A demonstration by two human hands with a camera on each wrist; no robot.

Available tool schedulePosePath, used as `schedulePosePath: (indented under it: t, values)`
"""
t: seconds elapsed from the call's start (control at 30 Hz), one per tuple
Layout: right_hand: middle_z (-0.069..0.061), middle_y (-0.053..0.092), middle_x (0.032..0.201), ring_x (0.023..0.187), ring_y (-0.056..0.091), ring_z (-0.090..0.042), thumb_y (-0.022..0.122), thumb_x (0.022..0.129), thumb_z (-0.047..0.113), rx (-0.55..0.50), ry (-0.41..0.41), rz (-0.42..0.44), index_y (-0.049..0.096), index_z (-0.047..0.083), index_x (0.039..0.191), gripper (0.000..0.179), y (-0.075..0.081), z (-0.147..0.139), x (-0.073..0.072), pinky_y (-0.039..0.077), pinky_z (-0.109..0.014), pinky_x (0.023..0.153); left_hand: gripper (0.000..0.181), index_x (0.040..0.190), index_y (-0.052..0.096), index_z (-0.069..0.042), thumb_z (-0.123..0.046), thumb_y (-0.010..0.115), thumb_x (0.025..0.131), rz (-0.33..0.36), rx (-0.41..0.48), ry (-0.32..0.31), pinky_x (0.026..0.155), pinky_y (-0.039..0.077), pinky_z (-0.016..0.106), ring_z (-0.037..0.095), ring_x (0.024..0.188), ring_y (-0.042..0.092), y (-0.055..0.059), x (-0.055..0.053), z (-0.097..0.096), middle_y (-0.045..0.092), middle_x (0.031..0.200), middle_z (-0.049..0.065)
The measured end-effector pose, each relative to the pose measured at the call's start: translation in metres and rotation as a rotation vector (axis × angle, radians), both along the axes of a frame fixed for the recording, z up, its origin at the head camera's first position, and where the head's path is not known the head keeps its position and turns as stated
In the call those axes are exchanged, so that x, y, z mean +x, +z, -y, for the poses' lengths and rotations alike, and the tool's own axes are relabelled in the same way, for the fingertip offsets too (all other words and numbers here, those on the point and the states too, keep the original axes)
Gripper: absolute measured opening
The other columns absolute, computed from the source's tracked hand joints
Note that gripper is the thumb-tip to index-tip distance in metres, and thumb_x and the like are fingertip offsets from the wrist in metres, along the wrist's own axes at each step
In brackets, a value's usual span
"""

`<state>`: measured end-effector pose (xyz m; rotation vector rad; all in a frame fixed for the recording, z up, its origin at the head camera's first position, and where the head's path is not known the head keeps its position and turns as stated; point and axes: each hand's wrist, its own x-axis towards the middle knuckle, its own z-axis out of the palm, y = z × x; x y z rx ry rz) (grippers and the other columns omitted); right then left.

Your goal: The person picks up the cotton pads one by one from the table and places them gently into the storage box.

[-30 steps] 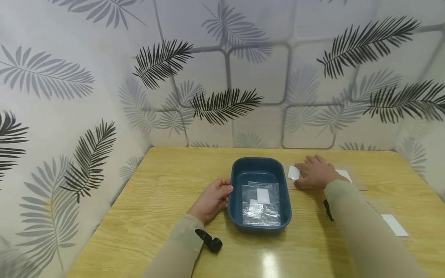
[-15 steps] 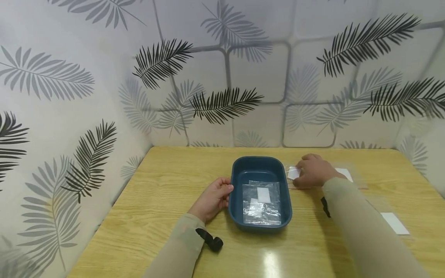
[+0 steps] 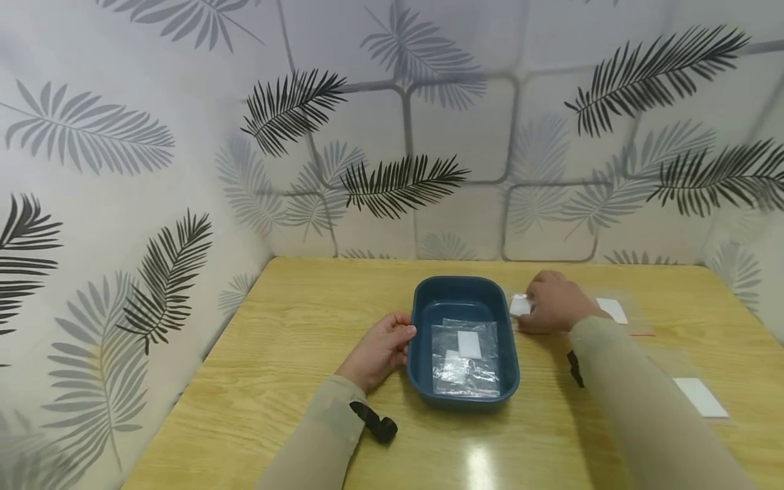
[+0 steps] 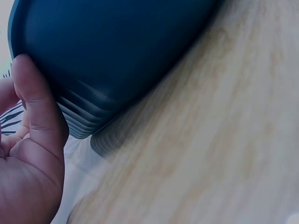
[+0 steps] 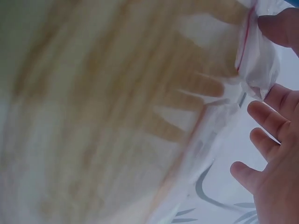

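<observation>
My left hand grips the left rim of a dark blue plastic tray, thumb on the near face of the wall in the left wrist view. Inside the tray lie clear zip bags with white cards in them. To the right, my right hand pinches another clear zip bag by its edge between thumb and index finger, the other fingers held apart. A white card shows in this bag beside the tray's right rim; the hand covers the rest.
Just right of that hand lies a further zip bag with a white card. Nearer the front right, another white card lies in a bag by the right sleeve. A leaf-patterned wall stands behind the wooden table.
My right hand's spread fingers have drawn in and closed on the bag's edge, and the card in it has tilted slightly. My left hand keeps its hold on the tray.
</observation>
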<state>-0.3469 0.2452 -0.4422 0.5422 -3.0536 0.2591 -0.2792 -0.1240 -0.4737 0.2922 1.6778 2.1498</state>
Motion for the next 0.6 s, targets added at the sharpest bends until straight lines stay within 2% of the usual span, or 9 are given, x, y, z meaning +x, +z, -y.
schedulePosePath:
  t: [0.17,0.33,0.6]
  values:
    - [-0.019,0.059,0.122,0.115,0.052,-0.041,0.077,0.073,0.040,-0.023,0.015,-0.014,0.070,0.004,0.098,0.044,0.011,-0.003,0.002,0.045,-0.060,0.093,0.026,0.125,0.042,0.002,-0.010,0.054,0.105,0.004,0.003,0.002,0.060,0.047,0.024,0.013,0.068,0.050,0.001,0.002,-0.001,0.052,0.088,0.003]
    - [-0.022,0.058,0.122,0.115,0.051,-0.043,0.078,0.074,0.037,-0.051,0.044,-0.066,0.070,0.000,0.102,0.047,0.027,-0.010,0.000,0.045,-0.059,0.094,0.025,0.124,0.043,0.002,-0.011,0.054,0.105,0.000,-0.006,0.005,0.060,0.046,0.025,0.014,0.069,0.050,-0.001,0.001,-0.001,0.052,0.090,0.004]
    - [-0.026,0.050,0.132,0.125,0.039,-0.048,0.078,0.081,0.039,-0.093,0.017,-0.014,0.068,-0.002,0.110,0.052,0.057,-0.013,0.003,0.037,-0.064,0.102,0.022,0.122,0.044,-0.001,-0.011,0.054,0.105,-0.006,-0.013,0.001,0.061,0.047,0.026,0.015,0.069,0.050,-0.003,-0.004,0.000,0.052,0.088,0.004]
